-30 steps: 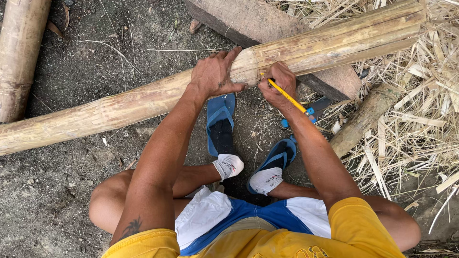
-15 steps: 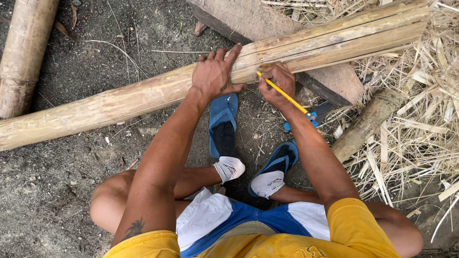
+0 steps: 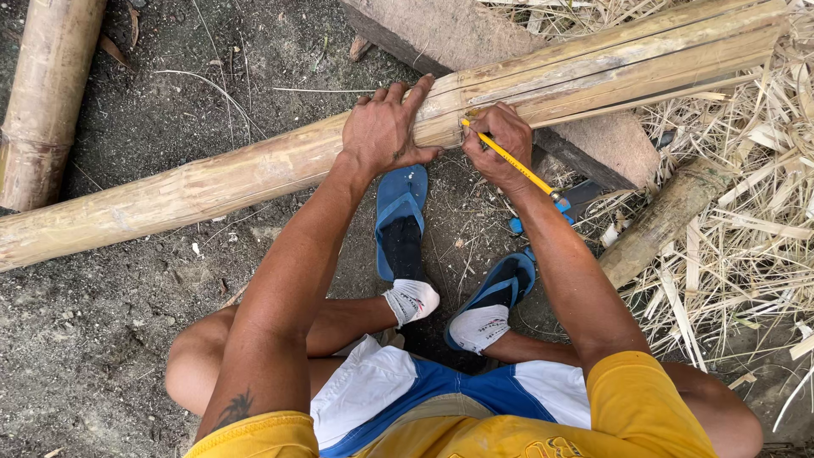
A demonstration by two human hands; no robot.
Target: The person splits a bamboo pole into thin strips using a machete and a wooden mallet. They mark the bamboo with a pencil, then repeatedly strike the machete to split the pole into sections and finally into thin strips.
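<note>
A long pale bamboo pole lies slantwise across the dark dirt ground, its far end resting on a rough grey-brown timber block. The left hand lies flat on the pole, fingers spread, pressing it down. Just beside it, the right hand is closed around a thin yellow pencil, whose tip touches the pole's surface (the two hands sit close but apart). Blue flip-flop sandals lie below, and dry straw-coloured bamboo shavings pile to the right.
</note>
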